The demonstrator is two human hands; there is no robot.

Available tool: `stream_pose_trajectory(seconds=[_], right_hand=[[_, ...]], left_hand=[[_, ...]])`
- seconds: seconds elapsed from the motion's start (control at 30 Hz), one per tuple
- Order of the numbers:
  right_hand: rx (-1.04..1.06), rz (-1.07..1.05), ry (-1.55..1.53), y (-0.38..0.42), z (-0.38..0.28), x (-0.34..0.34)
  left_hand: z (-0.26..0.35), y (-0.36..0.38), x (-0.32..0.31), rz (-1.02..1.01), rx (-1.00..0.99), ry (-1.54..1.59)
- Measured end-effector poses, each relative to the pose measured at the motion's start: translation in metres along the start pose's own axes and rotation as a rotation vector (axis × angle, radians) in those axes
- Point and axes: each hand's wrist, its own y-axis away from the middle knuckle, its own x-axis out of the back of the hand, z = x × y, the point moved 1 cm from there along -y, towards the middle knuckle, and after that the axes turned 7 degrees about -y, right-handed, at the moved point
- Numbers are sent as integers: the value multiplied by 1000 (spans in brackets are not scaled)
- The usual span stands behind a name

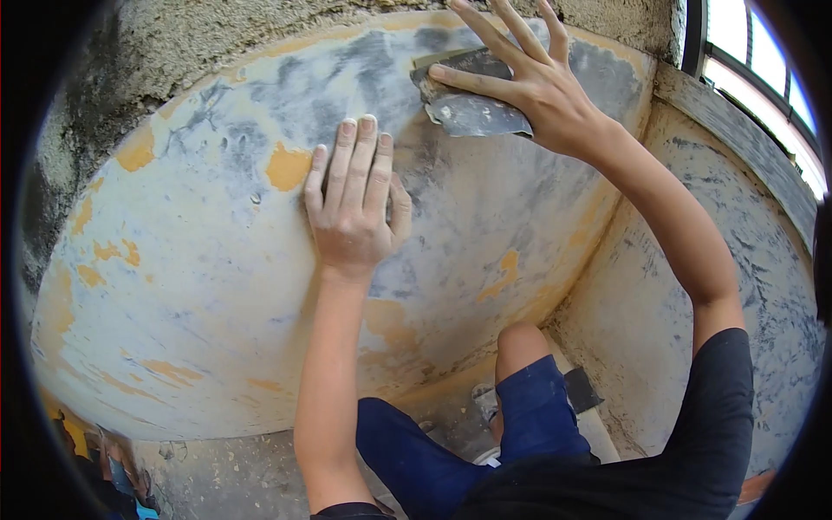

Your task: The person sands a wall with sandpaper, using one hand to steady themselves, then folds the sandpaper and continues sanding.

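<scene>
A curved, pale panel (pixel 199 295) with grey smears and yellow-orange patches fills the middle of the view. My left hand (pixel 354 208) lies flat against it, fingers stretched out and dusty, with nothing held. Up and to the right, my right hand (pixel 550 100) presses a bent, dark grey sheet of sandpaper (pixel 477 115) to the panel near its top edge. Its thumb lies across the sheet while the other fingers are spread wide. The underside of the sheet is hidden.
Rough concrete wall (pixel 191 43) borders the panel above. A smeared side wall (pixel 719 234) meets it at a corner on the right, below a barred window (pixel 763 69). My bent knees are close below the panel. A dark flat piece (pixel 582 390) lies beside my right knee.
</scene>
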Motion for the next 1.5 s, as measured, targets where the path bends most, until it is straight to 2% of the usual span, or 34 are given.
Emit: stream_pose_trajectory(seconds=[0.07,0.13,0.2,0.23,0.4,0.53,0.63,0.67,0.73,0.87,1.0,1.07,1.23,1.37,1.5], right_hand=[[81,66,-80,-15,-3,1],[28,11,-6,-36,-15,-6],[88,134,-54,-48,-22,-9],[59,67,-33,-44,-23,-2],[31,8,-32,0,2,4],[23,-17,-13,-24,-7,-5],[32,251,-110,-33,-19,-21],[34,252,-108,-29,-14,-14],[33,-8,31,-12,-2,5],[6,-17,-52,4,6,7],[46,71,8,-42,-16,-3],[59,100,-32,-36,-14,-3],[3,16,-45,7,2,7],[-14,24,5,-32,-16,2],[11,72,-50,-31,-15,-5]], left_hand=[[-1,0,0,4,-2,8],[0,1,-1,-9,22,2],[0,1,0,-18,8,-2],[-2,1,0,-20,-1,-14],[1,1,0,-9,2,14],[-1,0,-1,-4,13,6],[-2,0,2,-31,-4,-25],[-2,-1,2,-29,-4,-26],[-2,0,1,-19,-16,-30],[-3,-1,0,-17,-7,-16],[0,2,-1,-13,6,-5],[-3,1,1,-20,-8,-12],[-1,-2,-1,-3,-13,-3],[0,-1,0,-3,3,-10],[-2,-1,-2,10,-6,-18]])
